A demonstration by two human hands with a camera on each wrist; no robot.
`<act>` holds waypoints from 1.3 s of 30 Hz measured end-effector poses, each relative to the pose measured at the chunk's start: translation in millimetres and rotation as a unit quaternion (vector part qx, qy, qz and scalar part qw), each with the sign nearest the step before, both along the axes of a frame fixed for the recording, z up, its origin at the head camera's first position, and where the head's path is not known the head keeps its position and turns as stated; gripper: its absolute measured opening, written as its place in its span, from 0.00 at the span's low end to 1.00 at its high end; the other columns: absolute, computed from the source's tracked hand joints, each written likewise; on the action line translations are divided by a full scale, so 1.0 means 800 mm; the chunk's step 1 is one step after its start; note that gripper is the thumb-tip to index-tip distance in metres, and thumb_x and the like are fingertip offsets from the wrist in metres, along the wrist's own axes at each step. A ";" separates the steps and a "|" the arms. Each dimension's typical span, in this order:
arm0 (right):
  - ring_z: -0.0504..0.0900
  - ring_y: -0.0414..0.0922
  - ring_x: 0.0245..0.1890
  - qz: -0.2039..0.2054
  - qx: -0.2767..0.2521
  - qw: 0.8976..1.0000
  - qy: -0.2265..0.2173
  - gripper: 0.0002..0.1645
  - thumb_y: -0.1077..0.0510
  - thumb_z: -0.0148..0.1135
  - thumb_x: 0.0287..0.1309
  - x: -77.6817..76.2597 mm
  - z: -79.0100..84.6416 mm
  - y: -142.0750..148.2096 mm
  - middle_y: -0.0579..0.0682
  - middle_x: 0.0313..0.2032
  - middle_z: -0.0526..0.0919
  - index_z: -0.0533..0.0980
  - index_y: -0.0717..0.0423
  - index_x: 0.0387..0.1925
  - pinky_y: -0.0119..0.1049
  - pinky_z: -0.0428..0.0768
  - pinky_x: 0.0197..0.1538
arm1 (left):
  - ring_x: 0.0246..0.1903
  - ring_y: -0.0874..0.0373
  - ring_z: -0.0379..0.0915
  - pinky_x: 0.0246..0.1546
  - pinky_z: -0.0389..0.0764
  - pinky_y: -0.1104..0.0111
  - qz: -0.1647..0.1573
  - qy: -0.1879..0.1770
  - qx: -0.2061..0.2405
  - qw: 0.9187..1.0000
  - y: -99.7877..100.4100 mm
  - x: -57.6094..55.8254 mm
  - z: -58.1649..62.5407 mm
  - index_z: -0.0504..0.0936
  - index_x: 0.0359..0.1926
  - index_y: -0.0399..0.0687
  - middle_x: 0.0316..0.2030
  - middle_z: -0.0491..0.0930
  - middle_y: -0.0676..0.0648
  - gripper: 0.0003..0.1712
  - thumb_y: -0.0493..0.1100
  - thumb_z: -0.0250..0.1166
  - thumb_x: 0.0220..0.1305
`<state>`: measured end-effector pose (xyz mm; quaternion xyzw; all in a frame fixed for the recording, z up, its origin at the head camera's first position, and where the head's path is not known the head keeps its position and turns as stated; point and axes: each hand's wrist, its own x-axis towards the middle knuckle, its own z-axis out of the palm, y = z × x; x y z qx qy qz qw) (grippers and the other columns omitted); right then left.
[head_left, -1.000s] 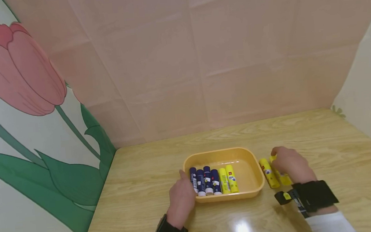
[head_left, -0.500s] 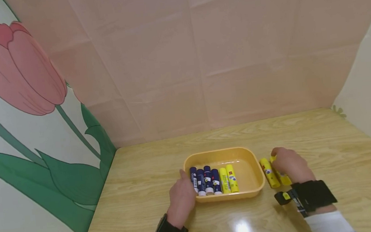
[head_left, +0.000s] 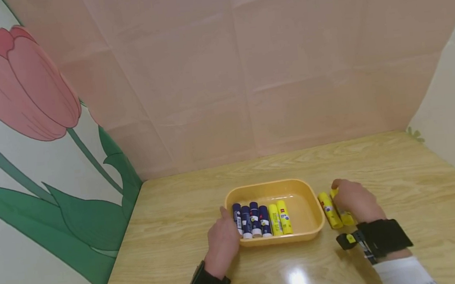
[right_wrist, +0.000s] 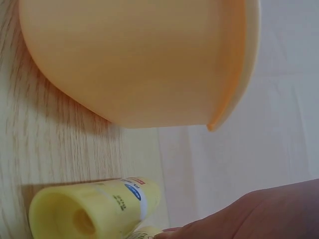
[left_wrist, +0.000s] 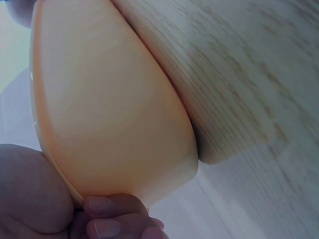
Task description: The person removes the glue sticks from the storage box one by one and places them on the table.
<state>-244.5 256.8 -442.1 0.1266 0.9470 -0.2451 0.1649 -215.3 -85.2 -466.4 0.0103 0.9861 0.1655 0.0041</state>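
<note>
In the head view my left hand (head_left: 223, 238) grips the left end of a yellow-orange plastic tray (head_left: 306, 235). The left wrist view shows fingers curled at the rim of this tray (left_wrist: 114, 104), thumb side over the edge. Inside the tray lie several dark blue glue sticks (head_left: 255, 220) and two yellow glue sticks (head_left: 284, 218), side by side. My right hand (head_left: 356, 200) pinches a yellow glue stick (head_left: 345, 217) right of the tray, partly hidden beneath the fingers. Another yellow glue stick (head_left: 330, 210) lies between it and the tray.
All of this is on a wood-grain table (head_left: 177, 223). A pinkish sheet (head_left: 245, 68) hangs behind it, with a tulip-printed panel (head_left: 23, 87) at left and a pale panel (head_left: 452, 109) at right. Black bands (head_left: 386, 237) with cameras circle the wrists.
The lower end of the yellow glue stick in my right hand has shifted slightly left, toward its neighbour. The left hand and tray hold their place.
</note>
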 end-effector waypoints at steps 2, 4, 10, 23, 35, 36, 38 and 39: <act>0.74 0.66 0.49 -0.001 -0.002 1.000 -0.001 0.32 0.63 0.52 0.62 -0.001 -0.001 0.001 0.76 0.59 0.70 0.63 0.69 0.67 0.65 0.75 0.47 | 0.27 0.52 0.77 0.31 0.82 0.59 -0.001 0.001 0.000 1.000 0.000 0.000 0.001 0.60 0.71 0.27 0.31 0.81 0.38 0.40 0.36 0.66 0.62; 0.74 0.67 0.50 -0.001 -0.003 1.000 -0.001 0.32 0.62 0.52 0.62 -0.001 -0.001 0.001 0.77 0.59 0.69 0.62 0.68 0.67 0.65 0.75 0.47 | 0.26 0.52 0.76 0.31 0.82 0.59 -0.001 -0.002 -0.002 1.000 0.000 0.000 0.000 0.60 0.71 0.27 0.31 0.80 0.38 0.40 0.37 0.66 0.63; 0.74 0.66 0.49 -0.004 -0.008 1.000 -0.001 0.33 0.63 0.52 0.61 0.000 0.002 0.001 0.78 0.60 0.68 0.61 0.69 0.68 0.64 0.76 0.46 | 0.25 0.52 0.76 0.30 0.81 0.59 -0.004 0.000 -0.007 1.000 -0.001 -0.001 -0.001 0.60 0.72 0.27 0.29 0.80 0.38 0.41 0.37 0.66 0.62; 0.76 0.66 0.48 0.008 0.004 1.000 0.005 0.32 0.62 0.51 0.62 0.002 0.010 0.000 0.77 0.58 0.70 0.62 0.71 0.66 0.62 0.77 0.43 | 0.24 0.53 0.72 0.27 0.80 0.61 -0.003 0.001 -0.012 1.000 -0.001 -0.001 -0.002 0.59 0.72 0.27 0.28 0.78 0.39 0.41 0.37 0.65 0.63; 0.76 0.65 0.48 0.015 0.011 1.000 0.011 0.32 0.62 0.51 0.61 0.002 0.010 -0.001 0.77 0.58 0.71 0.63 0.71 0.66 0.62 0.77 0.44 | 0.24 0.53 0.73 0.27 0.80 0.62 -0.002 -0.004 -0.011 1.000 -0.001 -0.001 0.000 0.58 0.72 0.28 0.28 0.78 0.39 0.42 0.38 0.66 0.63; 0.76 0.65 0.47 0.015 0.011 1.000 0.010 0.32 0.62 0.51 0.61 0.002 0.011 -0.001 0.77 0.57 0.71 0.63 0.71 0.65 0.61 0.77 0.44 | 0.24 0.53 0.73 0.27 0.80 0.61 -0.001 -0.003 -0.010 1.000 -0.001 -0.001 0.000 0.58 0.72 0.28 0.28 0.78 0.39 0.42 0.38 0.66 0.63; 0.76 0.65 0.47 0.013 0.012 1.000 0.007 0.32 0.62 0.51 0.61 0.002 0.011 -0.002 0.77 0.57 0.71 0.63 0.71 0.65 0.62 0.77 0.44 | 0.24 0.53 0.73 0.27 0.80 0.61 -0.002 -0.001 -0.011 1.000 -0.001 -0.001 0.000 0.59 0.72 0.27 0.28 0.79 0.38 0.42 0.38 0.66 0.62; 0.76 0.65 0.47 0.012 0.011 1.000 0.005 0.32 0.62 0.51 0.62 0.002 0.011 -0.003 0.77 0.57 0.71 0.62 0.71 0.66 0.62 0.77 0.44 | 0.24 0.53 0.73 0.28 0.80 0.61 -0.002 -0.001 -0.010 1.000 -0.001 0.000 0.000 0.59 0.72 0.27 0.28 0.79 0.38 0.41 0.37 0.66 0.63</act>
